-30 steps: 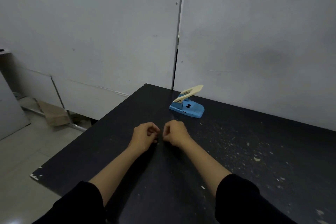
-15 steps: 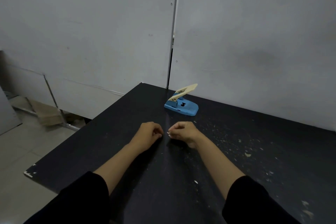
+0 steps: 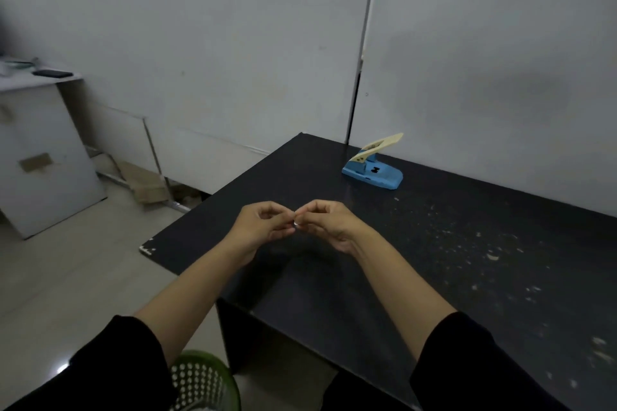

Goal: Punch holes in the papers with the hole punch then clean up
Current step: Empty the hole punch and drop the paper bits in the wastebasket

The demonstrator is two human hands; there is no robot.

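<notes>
A blue hole punch (image 3: 372, 171) with a raised cream lever stands at the back of the black table (image 3: 434, 277), near the wall. My left hand (image 3: 260, 227) and my right hand (image 3: 329, 223) are lifted above the table's left part, fingertips meeting. A tiny white paper scrap (image 3: 295, 223) is pinched between the fingertips of both hands. Small pale paper bits (image 3: 490, 255) are scattered over the table's right side. No whole sheets of paper are in view.
A green perforated waste basket (image 3: 207, 380) stands on the floor below my left arm, beside the table's near corner. A white cabinet (image 3: 40, 157) with a dark phone (image 3: 52, 73) on top stands at the left. Cardboard pieces (image 3: 143, 182) lie by the wall.
Both hands have risen off the table top and now meet at the fingertips around a small white scrap. My view has swung left and down, bringing the green basket and cabinet into sight.
</notes>
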